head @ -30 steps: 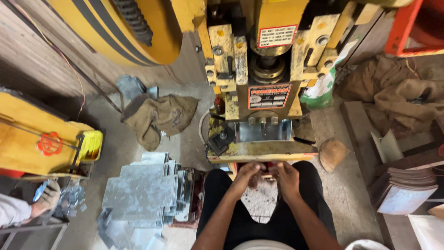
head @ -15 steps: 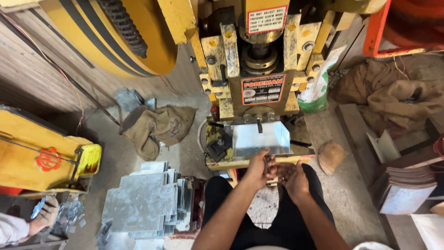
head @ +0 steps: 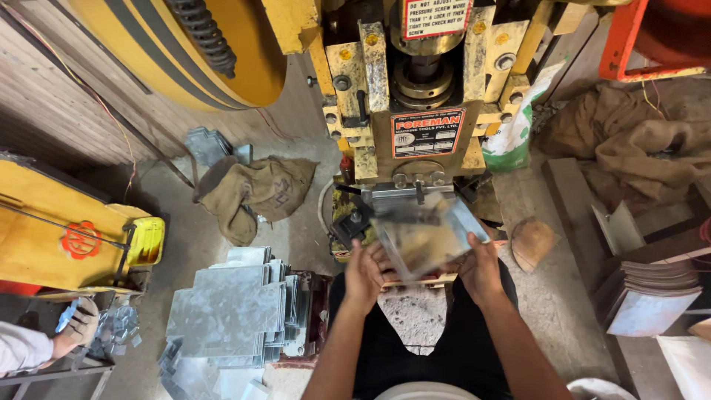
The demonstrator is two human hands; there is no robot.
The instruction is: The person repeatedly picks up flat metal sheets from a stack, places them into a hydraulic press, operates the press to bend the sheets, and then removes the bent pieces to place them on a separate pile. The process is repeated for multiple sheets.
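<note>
Both of my hands hold one shiny metal sheet piece [head: 426,235], blurred by motion, just below the die of the yellow press machine [head: 415,111]. My left hand [head: 364,272] grips its left lower edge. My right hand [head: 481,267] grips its right edge. The sheet is tilted and lifted clear of the wooden press table edge [head: 415,281]. My dark trousers show under my forearms.
A stack of cut galvanised sheets [head: 233,311] lies at my left on the floor. A brown sack [head: 255,192] lies beyond it. Another person's foot in a sandal [head: 74,333] is at the far left. Bent metal parts [head: 652,292] pile up at right.
The sheet piece has come out from under the press die toward me and is tilted up in both hands. The camera has moved closer to the machine.
</note>
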